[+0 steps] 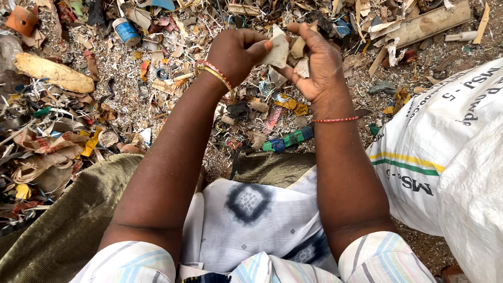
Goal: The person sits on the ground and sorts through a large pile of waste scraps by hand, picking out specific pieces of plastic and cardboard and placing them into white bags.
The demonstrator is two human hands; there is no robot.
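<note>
Off to the right of the right hand (314, 65), a big white woven sack (445, 157) with a yellow and green stripe is taking up that whole side, easily the largest thing around. Under both forearms an olive cloth (63, 230) is spreading over the ground, with a white cloth with dark ringed patterns (246, 215) lying on the lap on top of it. Everywhere past the hands a litter of paper, card and plastic scraps (105, 105) is covering the dirt. Well out to the left of the left hand (236, 52) a long tan chunk (52, 73) is lying in the mess, and up beyond that hand a small blue can (126, 31) is sitting on its side. Just below the right wrist a green and blue strip (288, 139) is lying flat.

Now the hands: they're meeting above the pile. Left one is curling shut, thumb and fingers pinching a pale scrap (277, 51) right between the two hands. Right one is lying palm up and half cupped, fingers loosely closing around a few more beige pieces (301, 67), touching the scrap the left is pinching
</note>
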